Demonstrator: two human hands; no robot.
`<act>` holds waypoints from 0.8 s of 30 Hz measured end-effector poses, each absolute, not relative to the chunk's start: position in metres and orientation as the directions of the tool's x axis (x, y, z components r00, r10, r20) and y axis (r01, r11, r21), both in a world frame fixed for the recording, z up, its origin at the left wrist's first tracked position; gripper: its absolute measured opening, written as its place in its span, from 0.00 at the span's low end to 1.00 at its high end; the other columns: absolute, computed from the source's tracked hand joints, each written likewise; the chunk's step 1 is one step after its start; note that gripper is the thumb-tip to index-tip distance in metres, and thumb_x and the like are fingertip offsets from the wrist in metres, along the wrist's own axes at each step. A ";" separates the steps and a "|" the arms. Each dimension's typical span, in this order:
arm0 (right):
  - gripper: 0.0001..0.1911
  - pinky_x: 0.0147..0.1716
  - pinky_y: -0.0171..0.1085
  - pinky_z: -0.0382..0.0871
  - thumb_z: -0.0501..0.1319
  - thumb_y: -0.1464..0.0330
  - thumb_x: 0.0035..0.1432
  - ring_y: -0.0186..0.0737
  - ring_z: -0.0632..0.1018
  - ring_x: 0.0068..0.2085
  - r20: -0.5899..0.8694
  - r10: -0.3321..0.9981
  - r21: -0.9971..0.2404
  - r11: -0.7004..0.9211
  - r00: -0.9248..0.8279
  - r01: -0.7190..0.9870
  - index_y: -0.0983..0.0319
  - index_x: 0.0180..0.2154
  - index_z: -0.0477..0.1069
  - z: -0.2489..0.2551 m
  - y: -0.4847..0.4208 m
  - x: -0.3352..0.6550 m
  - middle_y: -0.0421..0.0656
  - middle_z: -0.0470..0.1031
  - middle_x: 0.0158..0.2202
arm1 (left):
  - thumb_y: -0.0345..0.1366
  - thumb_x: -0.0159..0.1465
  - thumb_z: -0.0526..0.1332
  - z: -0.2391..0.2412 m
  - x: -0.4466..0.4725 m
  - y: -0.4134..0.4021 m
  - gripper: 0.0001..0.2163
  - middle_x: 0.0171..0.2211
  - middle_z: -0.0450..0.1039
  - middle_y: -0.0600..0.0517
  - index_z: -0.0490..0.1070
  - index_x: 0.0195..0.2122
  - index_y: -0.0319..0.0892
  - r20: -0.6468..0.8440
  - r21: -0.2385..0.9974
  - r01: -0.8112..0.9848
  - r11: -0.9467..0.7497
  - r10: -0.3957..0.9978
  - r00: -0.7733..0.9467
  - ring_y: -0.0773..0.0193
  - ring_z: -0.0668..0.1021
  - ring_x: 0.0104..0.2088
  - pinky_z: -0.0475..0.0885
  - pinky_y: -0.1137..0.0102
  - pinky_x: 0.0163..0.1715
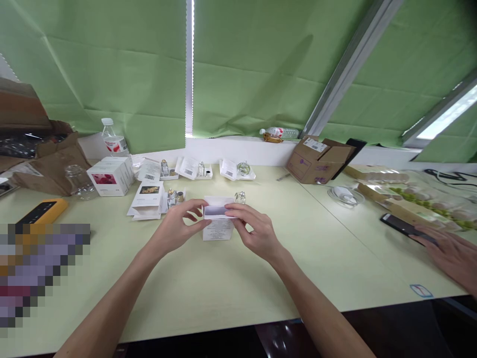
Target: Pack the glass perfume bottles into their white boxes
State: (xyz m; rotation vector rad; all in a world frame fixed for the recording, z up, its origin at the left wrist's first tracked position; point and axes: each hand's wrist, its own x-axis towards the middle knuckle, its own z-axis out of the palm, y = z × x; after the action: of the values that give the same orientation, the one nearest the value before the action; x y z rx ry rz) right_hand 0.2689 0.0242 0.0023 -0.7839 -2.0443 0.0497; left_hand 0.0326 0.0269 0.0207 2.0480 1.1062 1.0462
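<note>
A small white carton (pixel 217 232) with fine print on its front stands on the table between my hands, its top end open. My left hand (pixel 182 221) grips the carton's left side, thumb low and fingers near the upper edge. On the other side, my right hand (pixel 256 227) pinches the right edge around a top flap. Just behind the right fingers, a small glass bottle (pixel 240 197) is partly hidden. To the left lie an opened white carton (pixel 147 195) and a small bottle (pixel 172 197) with a cap beside it.
Along the back, white trays (pixel 207 174) hold small bottles. At left are white boxes (pixel 108 178), a plastic bottle (pixel 112 139) and a yellow device (pixel 42 214). A cardboard box (pixel 313 161) stands back right. Another person's hand (pixel 447 251) touches a phone (pixel 404 226).
</note>
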 end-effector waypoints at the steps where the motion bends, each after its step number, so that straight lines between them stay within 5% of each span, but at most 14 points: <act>1: 0.15 0.30 0.35 0.76 0.55 0.75 0.63 0.40 0.80 0.42 0.740 0.551 -0.323 0.794 -0.385 0.515 0.55 0.47 0.73 0.003 0.024 0.269 0.46 0.77 0.49 | 0.46 0.62 0.61 0.020 0.033 0.027 0.15 0.46 0.74 0.52 0.70 0.49 0.49 0.362 0.771 0.411 -0.487 0.866 0.346 0.60 0.77 0.42 0.78 0.62 0.43; 7: 0.12 0.26 0.35 0.73 0.58 0.74 0.61 0.36 0.79 0.33 0.690 0.582 -0.324 0.780 -0.430 0.536 0.57 0.45 0.74 0.005 0.022 0.269 0.46 0.75 0.51 | 0.42 0.62 0.62 0.019 0.032 0.027 0.14 0.44 0.74 0.53 0.70 0.49 0.50 0.359 0.773 0.412 -0.483 0.867 0.345 0.61 0.77 0.42 0.77 0.63 0.43; 15: 0.17 0.28 0.35 0.73 0.58 0.75 0.60 0.37 0.79 0.37 0.718 0.535 -0.273 0.805 -0.446 0.527 0.54 0.48 0.74 0.002 0.024 0.270 0.45 0.75 0.51 | 0.38 0.62 0.61 0.019 0.031 0.027 0.13 0.45 0.74 0.54 0.70 0.48 0.49 0.358 0.768 0.419 -0.484 0.867 0.346 0.62 0.77 0.42 0.77 0.65 0.43; 24: 0.10 0.28 0.36 0.72 0.59 0.70 0.63 0.36 0.79 0.35 0.718 0.549 -0.340 0.813 -0.427 0.473 0.58 0.43 0.78 0.009 0.020 0.267 0.49 0.75 0.49 | 0.44 0.60 0.64 0.021 0.027 0.028 0.19 0.51 0.71 0.53 0.68 0.52 0.51 0.282 0.824 0.355 -0.441 0.863 0.419 0.60 0.75 0.47 0.75 0.65 0.46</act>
State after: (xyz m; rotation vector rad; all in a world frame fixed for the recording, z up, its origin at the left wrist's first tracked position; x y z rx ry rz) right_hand 0.2673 0.0205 0.0092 -0.7518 -2.0945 0.1079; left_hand 0.0274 0.0276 0.0209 1.9871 1.0298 0.9447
